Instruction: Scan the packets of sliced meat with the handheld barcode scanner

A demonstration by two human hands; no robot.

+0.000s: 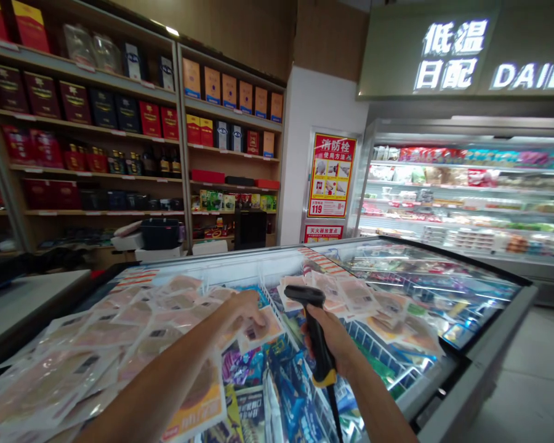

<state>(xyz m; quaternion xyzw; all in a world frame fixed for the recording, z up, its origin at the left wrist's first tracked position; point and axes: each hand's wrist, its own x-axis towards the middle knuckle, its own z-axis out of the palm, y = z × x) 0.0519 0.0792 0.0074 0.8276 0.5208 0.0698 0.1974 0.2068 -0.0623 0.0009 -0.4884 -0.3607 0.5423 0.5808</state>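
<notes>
My right hand is wrapped around a black and yellow barcode scanner, its head tilted up and to the left, its cord running down. My left hand reaches over the chest freezer, fingers curled on a flat clear food packet with a small printed label. Left of that hand, many similar flat packets lie overlapping along the freezer. More flat packets lie beyond and right of the scanner. Between my arms, blue and other coloured bags fill the freezer's wire baskets.
The freezer's glass lid and dark rim extend to the right. Shelves of boxed goods stand along the back left wall. A lit refrigerated display stands at the back right, with tiled floor in front. A counter adjoins at left.
</notes>
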